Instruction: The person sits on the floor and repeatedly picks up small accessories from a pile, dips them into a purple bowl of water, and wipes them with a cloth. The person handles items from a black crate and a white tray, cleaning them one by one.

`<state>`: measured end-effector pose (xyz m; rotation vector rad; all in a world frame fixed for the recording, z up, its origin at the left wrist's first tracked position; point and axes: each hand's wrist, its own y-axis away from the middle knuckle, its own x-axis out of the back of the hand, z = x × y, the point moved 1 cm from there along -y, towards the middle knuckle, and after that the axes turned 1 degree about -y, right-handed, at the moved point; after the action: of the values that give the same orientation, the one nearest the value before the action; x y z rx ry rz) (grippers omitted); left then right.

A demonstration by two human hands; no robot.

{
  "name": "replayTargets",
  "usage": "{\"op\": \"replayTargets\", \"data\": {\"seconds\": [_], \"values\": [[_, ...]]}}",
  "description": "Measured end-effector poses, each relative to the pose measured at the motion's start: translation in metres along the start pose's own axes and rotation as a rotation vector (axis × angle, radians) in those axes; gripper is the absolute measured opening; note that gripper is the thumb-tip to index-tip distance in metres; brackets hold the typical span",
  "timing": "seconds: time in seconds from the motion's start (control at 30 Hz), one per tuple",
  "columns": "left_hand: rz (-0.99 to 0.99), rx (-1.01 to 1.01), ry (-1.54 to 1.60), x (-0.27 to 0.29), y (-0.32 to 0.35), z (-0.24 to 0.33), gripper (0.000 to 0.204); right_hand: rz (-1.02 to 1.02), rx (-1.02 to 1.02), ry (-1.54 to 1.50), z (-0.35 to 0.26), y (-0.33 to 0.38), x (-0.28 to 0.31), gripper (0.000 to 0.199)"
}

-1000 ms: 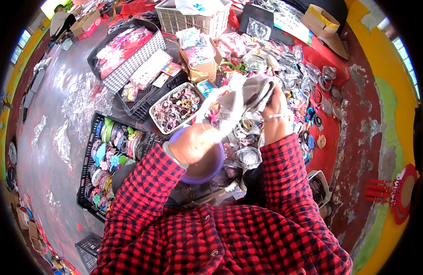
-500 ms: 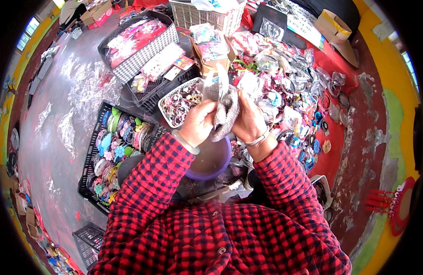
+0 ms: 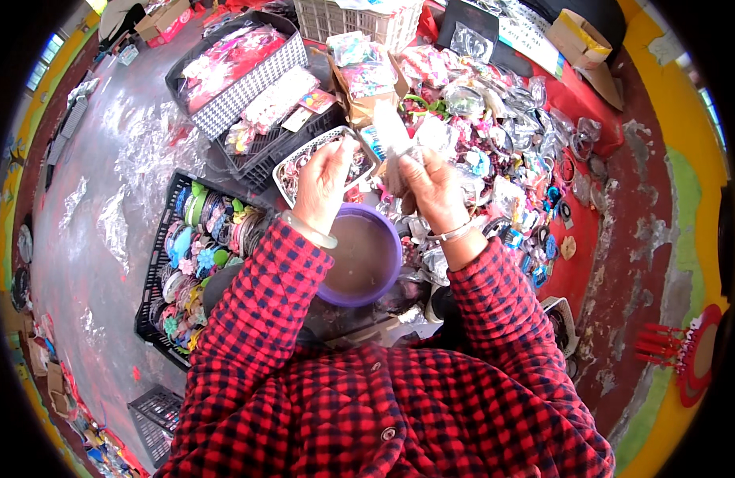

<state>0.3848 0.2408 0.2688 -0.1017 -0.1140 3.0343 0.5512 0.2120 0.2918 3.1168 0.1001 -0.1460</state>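
My right hand (image 3: 437,191) is closed on a grey fuzzy cloth (image 3: 396,174), which is blurred by motion. Beyond the cloth, a pale, glaring strip (image 3: 390,127) sticks up; I cannot make out its kind. My left hand (image 3: 323,182) is apart from the cloth, its fingers drawn together over the near side of a white basket (image 3: 286,190) of small hair accessories. Whether anything is in those fingers is hidden. Between and below my hands stands a purple basin (image 3: 398,259) of murky water.
A black crate (image 3: 150,291) of colourful hairbands lies at left. Patterned and black bins (image 3: 248,92) with packets stand behind it, near an open cardboard box (image 3: 369,106). A heap of bagged accessories (image 3: 495,151) spreads over red cloth (image 3: 584,231) at right.
My hands were together on the grey cloth and have parted. The left hand moved left and up without it; the cloth stays in the right. The basin shows more fully.
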Motion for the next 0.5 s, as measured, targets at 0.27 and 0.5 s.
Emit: {"op": "replayTargets", "data": {"seconds": [0.27,0.5], "values": [[-0.209,0.034,0.390,-0.006,0.011,0.000,0.034,-0.151,0.339,0.766,0.013,0.007,-0.026,0.045],[-0.068,0.356,0.831,-0.003,0.011,0.010,0.030,-0.246,0.450,0.761,0.015,0.009,-0.027,0.042]]}}
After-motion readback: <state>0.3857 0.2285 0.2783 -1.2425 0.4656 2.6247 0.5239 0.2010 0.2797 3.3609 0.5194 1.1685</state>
